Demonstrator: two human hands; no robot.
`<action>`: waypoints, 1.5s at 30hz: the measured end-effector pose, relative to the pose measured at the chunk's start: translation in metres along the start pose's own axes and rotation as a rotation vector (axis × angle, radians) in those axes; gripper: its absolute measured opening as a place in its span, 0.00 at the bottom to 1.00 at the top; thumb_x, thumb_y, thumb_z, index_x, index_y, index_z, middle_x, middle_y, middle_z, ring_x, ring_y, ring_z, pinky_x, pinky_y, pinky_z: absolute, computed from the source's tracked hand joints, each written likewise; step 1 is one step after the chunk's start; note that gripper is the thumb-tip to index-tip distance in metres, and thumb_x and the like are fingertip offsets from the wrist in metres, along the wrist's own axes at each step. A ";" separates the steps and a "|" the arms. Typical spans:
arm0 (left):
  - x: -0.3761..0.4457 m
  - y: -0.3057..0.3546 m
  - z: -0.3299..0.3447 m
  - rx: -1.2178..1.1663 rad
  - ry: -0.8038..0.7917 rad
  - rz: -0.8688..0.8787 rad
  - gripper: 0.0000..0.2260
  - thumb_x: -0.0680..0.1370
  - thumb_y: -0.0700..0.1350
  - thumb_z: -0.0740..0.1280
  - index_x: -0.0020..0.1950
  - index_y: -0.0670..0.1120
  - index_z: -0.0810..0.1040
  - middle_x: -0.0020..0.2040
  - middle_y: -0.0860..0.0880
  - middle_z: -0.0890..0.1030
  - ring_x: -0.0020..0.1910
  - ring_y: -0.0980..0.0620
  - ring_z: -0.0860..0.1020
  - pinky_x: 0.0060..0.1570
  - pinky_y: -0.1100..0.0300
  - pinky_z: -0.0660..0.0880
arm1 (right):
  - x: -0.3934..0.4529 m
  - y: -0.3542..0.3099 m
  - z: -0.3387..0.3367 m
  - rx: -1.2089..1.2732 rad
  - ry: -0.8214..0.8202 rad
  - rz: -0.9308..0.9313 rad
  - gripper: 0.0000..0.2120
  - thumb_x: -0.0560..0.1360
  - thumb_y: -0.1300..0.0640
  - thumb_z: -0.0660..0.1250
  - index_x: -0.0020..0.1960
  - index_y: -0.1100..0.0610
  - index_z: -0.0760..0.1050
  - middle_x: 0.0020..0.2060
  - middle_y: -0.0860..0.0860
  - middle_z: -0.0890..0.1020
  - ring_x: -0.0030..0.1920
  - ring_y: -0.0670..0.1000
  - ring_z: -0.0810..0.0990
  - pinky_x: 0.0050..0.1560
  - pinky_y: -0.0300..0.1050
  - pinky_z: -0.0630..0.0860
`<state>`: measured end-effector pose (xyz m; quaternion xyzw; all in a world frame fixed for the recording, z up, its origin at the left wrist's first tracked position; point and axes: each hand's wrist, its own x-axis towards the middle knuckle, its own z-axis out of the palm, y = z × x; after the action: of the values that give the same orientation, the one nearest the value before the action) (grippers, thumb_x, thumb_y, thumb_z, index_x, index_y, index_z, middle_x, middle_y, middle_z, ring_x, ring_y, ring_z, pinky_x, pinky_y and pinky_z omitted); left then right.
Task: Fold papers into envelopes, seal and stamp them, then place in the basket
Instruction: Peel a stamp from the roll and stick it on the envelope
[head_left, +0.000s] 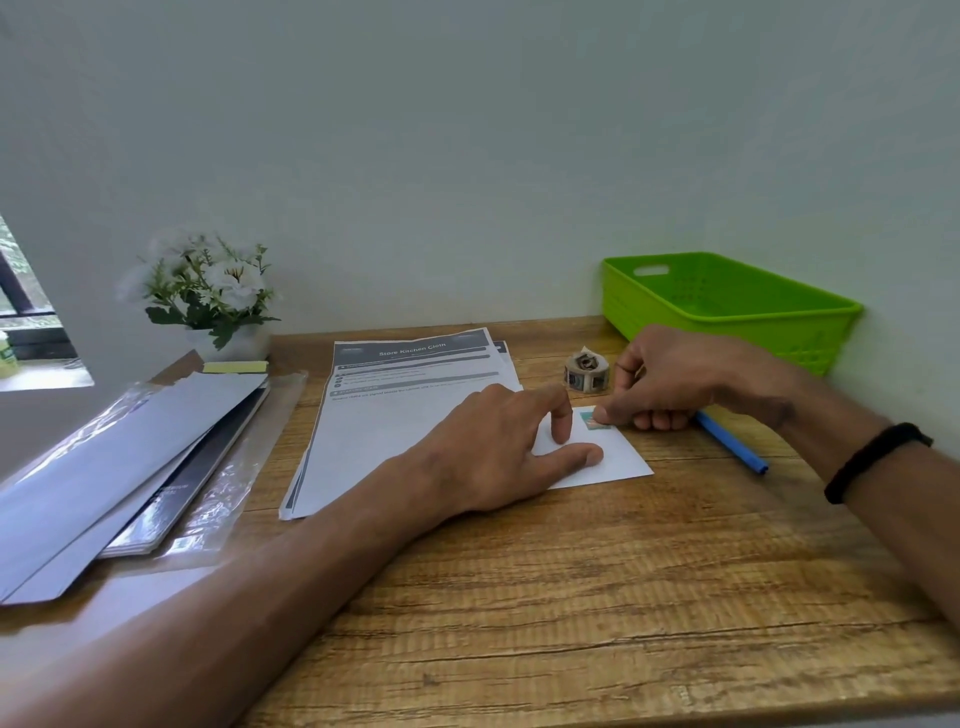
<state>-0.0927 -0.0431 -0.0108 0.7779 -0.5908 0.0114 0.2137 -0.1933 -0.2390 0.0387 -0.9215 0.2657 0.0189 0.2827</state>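
A white envelope (621, 460) lies on the wooden desk, partly over the stack of printed papers (395, 410). My left hand (498, 447) rests flat on the envelope, fingers and thumb spread and pressing it down. My right hand (670, 382), fingers curled, presses a small teal stamp (589, 420) onto the envelope's far corner with a fingertip. A roll of stamps (587, 371) stands just behind the envelope. The green basket (727, 306) sits at the back right against the wall, and nothing shows inside it.
A blue pen (732, 441) lies right of the envelope, partly under my right hand. A pile of envelopes in plastic wrap (130, 467) fills the left side. A pot of white flowers (208, 291) and a yellow sticky pad (235, 367) stand at the back left.
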 end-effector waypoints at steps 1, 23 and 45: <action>0.000 0.000 0.000 -0.003 0.000 0.000 0.16 0.79 0.67 0.65 0.52 0.55 0.75 0.35 0.48 0.80 0.36 0.50 0.77 0.34 0.55 0.67 | -0.001 0.001 -0.001 0.002 -0.015 -0.001 0.14 0.73 0.50 0.79 0.44 0.62 0.84 0.29 0.51 0.83 0.29 0.48 0.78 0.31 0.41 0.75; 0.000 -0.006 -0.013 0.034 -0.025 -0.003 0.20 0.77 0.70 0.65 0.55 0.55 0.77 0.37 0.54 0.78 0.36 0.57 0.74 0.35 0.58 0.67 | 0.001 -0.003 0.012 0.035 0.123 -0.025 0.12 0.75 0.51 0.77 0.40 0.59 0.83 0.29 0.51 0.84 0.28 0.47 0.79 0.28 0.40 0.74; -0.005 -0.060 -0.072 0.020 -0.359 -0.250 0.37 0.64 0.69 0.76 0.72 0.63 0.73 0.56 0.59 0.75 0.54 0.58 0.74 0.49 0.63 0.71 | 0.000 -0.005 0.018 0.316 0.557 -0.251 0.15 0.74 0.48 0.78 0.41 0.60 0.82 0.28 0.51 0.85 0.25 0.41 0.79 0.28 0.36 0.74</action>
<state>-0.0213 -0.0010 0.0340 0.8367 -0.5183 -0.1482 0.0970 -0.1890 -0.2257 0.0262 -0.8615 0.2168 -0.3097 0.3389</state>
